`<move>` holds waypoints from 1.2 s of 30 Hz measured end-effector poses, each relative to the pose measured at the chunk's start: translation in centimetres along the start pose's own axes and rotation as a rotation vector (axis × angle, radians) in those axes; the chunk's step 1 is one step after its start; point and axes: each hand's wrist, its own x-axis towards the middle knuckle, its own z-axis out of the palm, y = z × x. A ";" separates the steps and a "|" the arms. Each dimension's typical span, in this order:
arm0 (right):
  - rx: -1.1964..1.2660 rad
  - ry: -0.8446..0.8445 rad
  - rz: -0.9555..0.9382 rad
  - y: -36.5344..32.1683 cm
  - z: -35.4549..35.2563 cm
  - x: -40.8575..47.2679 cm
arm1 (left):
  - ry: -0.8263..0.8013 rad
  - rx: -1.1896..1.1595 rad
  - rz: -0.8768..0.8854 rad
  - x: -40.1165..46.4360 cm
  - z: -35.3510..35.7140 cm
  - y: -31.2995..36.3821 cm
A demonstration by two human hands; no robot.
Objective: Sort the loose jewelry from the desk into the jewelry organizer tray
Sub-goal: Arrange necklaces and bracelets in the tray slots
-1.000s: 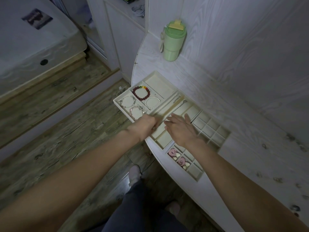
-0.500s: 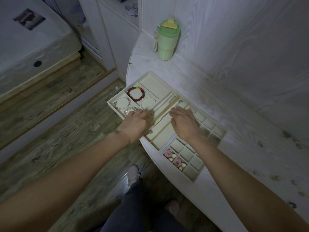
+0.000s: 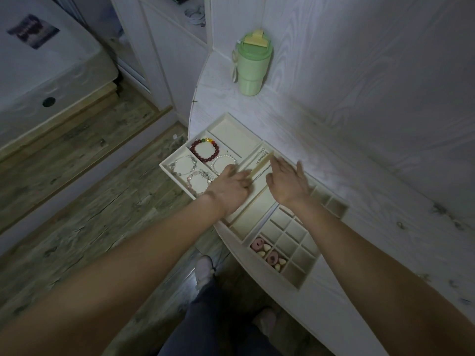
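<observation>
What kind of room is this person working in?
Most likely a bedroom at home. A mattress sits on a low wooden platform at the left, a white built-in desk curves out from the wall, and on it are a jewelry organizer tray and a green tumbler.

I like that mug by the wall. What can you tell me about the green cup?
The green cup is a pale green tumbler that looks like matte plastic, tapering toward its base. A darker green lid with a yellowish flip tab closes the top, and a pale strap hangs down its left side. It stands upright on the white desk in the corner by the wall, beyond the organizer tray. Nothing touches it.
</observation>
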 end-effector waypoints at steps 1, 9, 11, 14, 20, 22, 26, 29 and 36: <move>0.006 -0.006 -0.003 0.0 0.0 0.1 | 0.000 -0.003 0.001 0.1 0.0 0.0; 0.093 0.063 -0.002 -0.4 0.9 -0.3 | 0.051 -0.075 -0.004 0.4 -1.1 0.0; 0.067 0.045 -0.013 -0.6 1.2 -0.6 | 0.003 -0.020 0.005 0.6 -1.0 0.1; -0.004 0.023 -0.030 -0.5 1.2 -0.6 | -0.047 0.041 0.011 0.7 -0.8 0.1; 0.067 0.124 -0.049 0.0 0.6 -1.3 | 0.014 -0.074 -0.035 0.3 -1.4 0.6; 0.113 0.180 -0.048 0.4 0.2 -2.3 | 0.061 -0.139 -0.074 0.4 -2.3 0.8; 0.236 0.227 0.029 2.4 -0.1 -4.8 | 0.133 -0.224 -0.143 1.1 -4.5 2.2; 0.306 0.239 0.098 4.8 0.1 -7.1 | 0.142 -0.320 -0.187 2.3 -6.2 4.3; 0.406 0.331 0.406 14.0 2.3 -17.9 | 0.199 -0.507 -0.038 5.1 -10.3 16.5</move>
